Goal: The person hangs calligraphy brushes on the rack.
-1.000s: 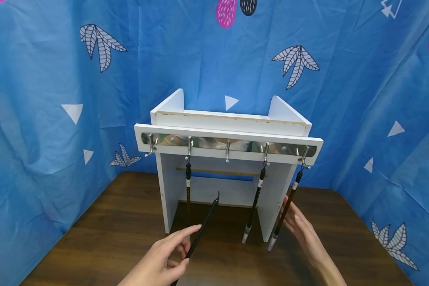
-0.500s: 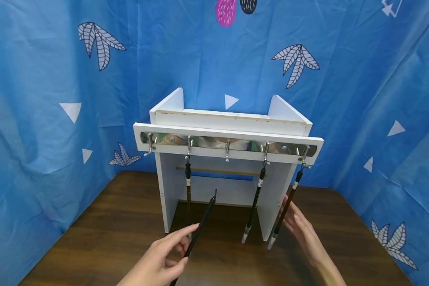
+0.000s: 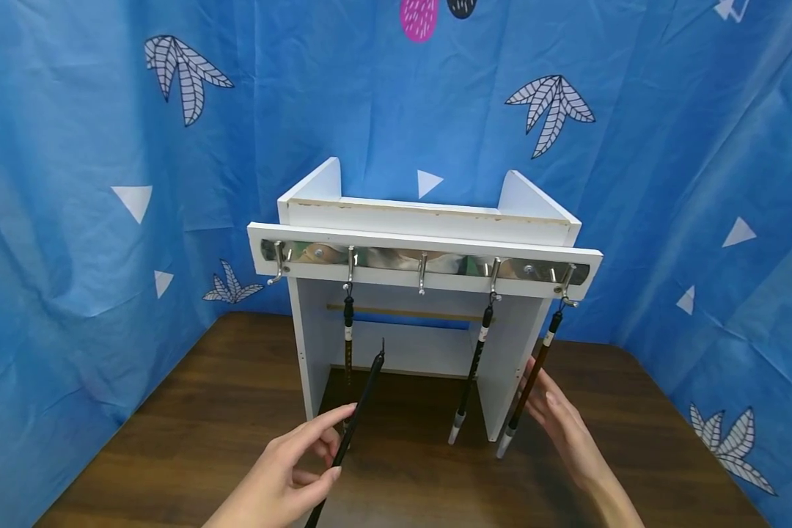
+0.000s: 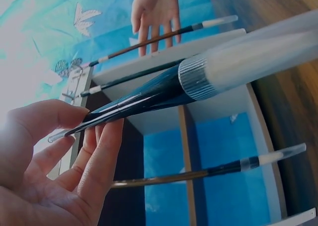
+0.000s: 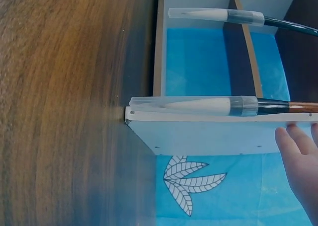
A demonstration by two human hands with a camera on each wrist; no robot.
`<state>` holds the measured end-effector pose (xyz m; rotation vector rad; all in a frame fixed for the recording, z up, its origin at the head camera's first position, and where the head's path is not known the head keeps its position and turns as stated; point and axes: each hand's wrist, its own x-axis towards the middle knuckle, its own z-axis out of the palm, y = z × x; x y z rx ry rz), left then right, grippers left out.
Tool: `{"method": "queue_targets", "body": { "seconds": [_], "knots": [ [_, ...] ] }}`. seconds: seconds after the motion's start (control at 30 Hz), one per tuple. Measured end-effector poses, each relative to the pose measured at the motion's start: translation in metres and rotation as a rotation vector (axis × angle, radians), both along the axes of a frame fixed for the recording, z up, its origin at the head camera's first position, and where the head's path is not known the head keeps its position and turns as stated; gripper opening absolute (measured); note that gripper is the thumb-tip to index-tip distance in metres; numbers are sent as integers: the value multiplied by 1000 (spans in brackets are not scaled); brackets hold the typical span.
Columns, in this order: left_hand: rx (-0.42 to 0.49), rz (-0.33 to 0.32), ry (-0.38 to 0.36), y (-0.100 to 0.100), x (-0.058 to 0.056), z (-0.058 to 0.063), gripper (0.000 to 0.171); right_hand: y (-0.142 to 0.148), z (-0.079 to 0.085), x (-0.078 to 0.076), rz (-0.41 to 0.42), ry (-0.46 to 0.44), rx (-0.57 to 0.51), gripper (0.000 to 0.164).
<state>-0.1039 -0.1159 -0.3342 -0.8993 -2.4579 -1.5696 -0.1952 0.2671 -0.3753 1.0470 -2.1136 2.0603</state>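
My left hand [image 3: 277, 469] pinches a black calligraphy brush [image 3: 363, 403] between thumb and fingers, its hanging loop pointing up in front of the rack. A clear cap [image 4: 263, 57] covers its white bristles in the left wrist view. Three more brushes hang from the metal hook rail [image 3: 383, 258]: a brown one [image 3: 348, 359] on the second hook from the left, a black one [image 3: 473, 370] on the fourth, and a reddish-brown one [image 3: 533, 381] on the last. Behind that last brush, my right hand [image 3: 564, 429] has straight fingers by the white shelf's right side; contact is unclear.
The white shelf [image 3: 429, 224] stands on a dark wooden table [image 3: 191, 411], its hook board across the front. The leftmost hook [image 3: 278, 264] and the middle hook [image 3: 423, 275] bear no brush. Blue patterned cloth [image 3: 435, 110] surrounds the table.
My left hand has shifted a little left with the black brush, whose loop end moved left and slightly up. The right hand has kept its place by the shelf.
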Motion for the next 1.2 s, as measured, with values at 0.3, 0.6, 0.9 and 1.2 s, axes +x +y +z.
{"method": "queue_targets", "body": {
  "seconds": [0.3,0.6,0.9,1.2],
  "knots": [
    [16,80,89,-6,0,3,61,1,0,0,-7,-2,2,45],
    [19,133,178,-12,-1,5,64,0,0,0,-6,-17,2,46],
    [20,209,224,-16,-2,9,68,0,1,0,-13,-12,8,46],
    [6,278,181,-19,-3,12,68,1,1,1,-6,-27,8,45]
  ]
}}
